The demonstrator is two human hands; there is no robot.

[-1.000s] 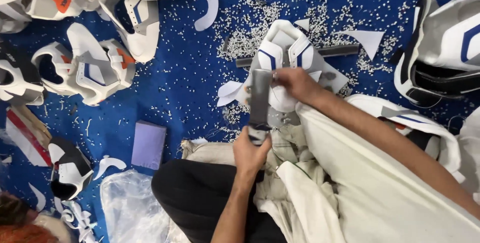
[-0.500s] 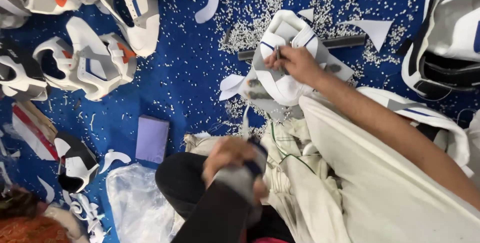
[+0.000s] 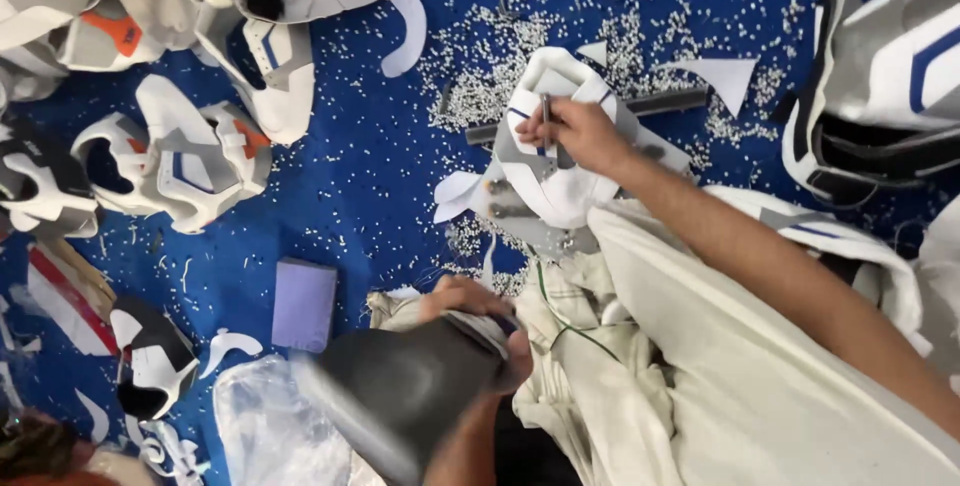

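Nearest, left hand [image 3: 470, 321] clamps a blurred dark grey block [image 3: 400, 396]; beyond it, right hand [image 3: 580, 131] pinches a slim metal tool [image 3: 546, 111] upright on the white shoe upper [image 3: 550, 161]; hands well apart, right hand nearer the upper.

White shoe upper [image 3: 560, 161] with grey and blue panels lies on the blue floor; blurred dark grey tool [image 3: 405, 396] raised near the camera

Right hand [image 3: 580, 131] is pinching a thin metal tool [image 3: 546, 111] against a white shoe upper [image 3: 560, 161], while the left hand [image 3: 475, 321] is gripping a blurry grey piece [image 3: 400, 396] over the blue floor [image 3: 360, 176].
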